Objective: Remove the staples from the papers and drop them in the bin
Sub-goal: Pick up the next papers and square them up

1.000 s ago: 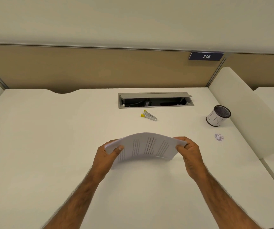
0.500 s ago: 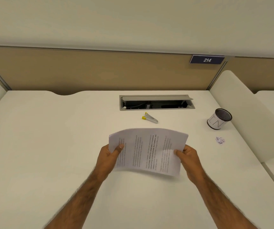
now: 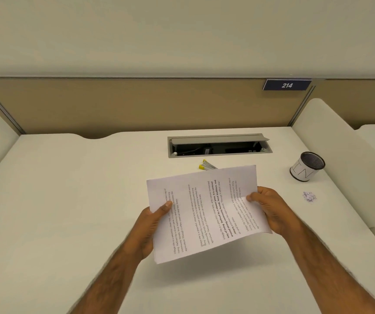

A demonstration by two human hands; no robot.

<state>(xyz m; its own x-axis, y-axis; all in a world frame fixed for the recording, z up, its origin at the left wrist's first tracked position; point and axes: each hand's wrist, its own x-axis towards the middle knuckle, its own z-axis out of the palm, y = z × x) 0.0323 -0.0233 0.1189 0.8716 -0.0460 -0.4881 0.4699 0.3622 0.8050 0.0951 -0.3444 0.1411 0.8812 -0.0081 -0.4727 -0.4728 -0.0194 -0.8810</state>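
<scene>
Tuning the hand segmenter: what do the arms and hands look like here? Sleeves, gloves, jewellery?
Left hand and right hand are bare: no gloves, rings, watch or bands visible. Both forearms are bare and hairy to the frame edge; no sleeve in view. No markings.

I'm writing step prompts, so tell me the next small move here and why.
Probably lower the papers onto the desk and free the right hand to reach for the yellow-tipped tool, likely the staple remover. The left hand and right hand both hold the papers off the desk, and the tool lies untouched just beyond their far edge.
</scene>
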